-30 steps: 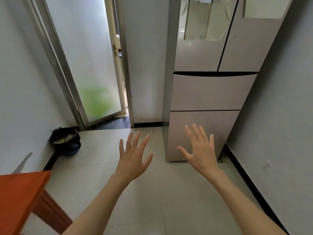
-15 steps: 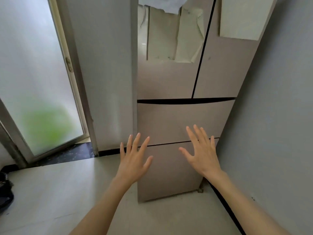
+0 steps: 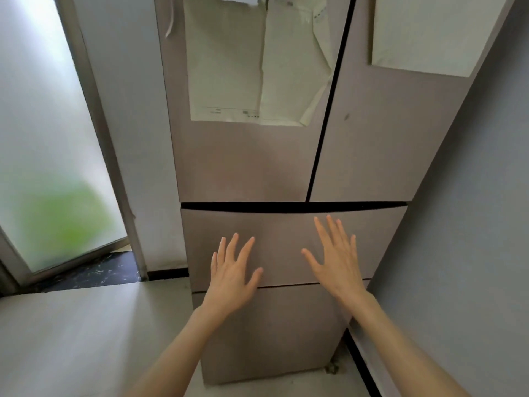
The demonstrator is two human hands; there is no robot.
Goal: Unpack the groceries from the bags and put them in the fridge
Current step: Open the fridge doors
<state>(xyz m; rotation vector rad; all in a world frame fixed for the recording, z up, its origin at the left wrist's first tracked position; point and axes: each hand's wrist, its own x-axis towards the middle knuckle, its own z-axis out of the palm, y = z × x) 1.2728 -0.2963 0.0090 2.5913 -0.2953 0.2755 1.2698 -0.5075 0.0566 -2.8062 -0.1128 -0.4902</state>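
A tall beige fridge [image 3: 252,167] fills the middle of the view, with two upper doors and two drawers below, all closed. Paper sheets [image 3: 257,67] are stuck to its upper left door and another sheet [image 3: 423,32] to the upper right door. My left hand [image 3: 233,277] is held out with fingers spread in front of the upper drawer [image 3: 283,239], holding nothing. My right hand [image 3: 337,259] is spread the same way beside it, also empty. No grocery bags or groceries are in view.
A grey wall [image 3: 472,224] stands close on the fridge's right side. On the left is a frosted glass door [image 3: 48,153] in a metal frame, with a dark threshold [image 3: 91,272] below. Pale floor tiles [image 3: 86,339] stretch to the lower left.
The view has moved closer to the fridge, which now fills the frame. The orange table and the black bag on the floor have dropped out of view. Both hands stay spread and empty.
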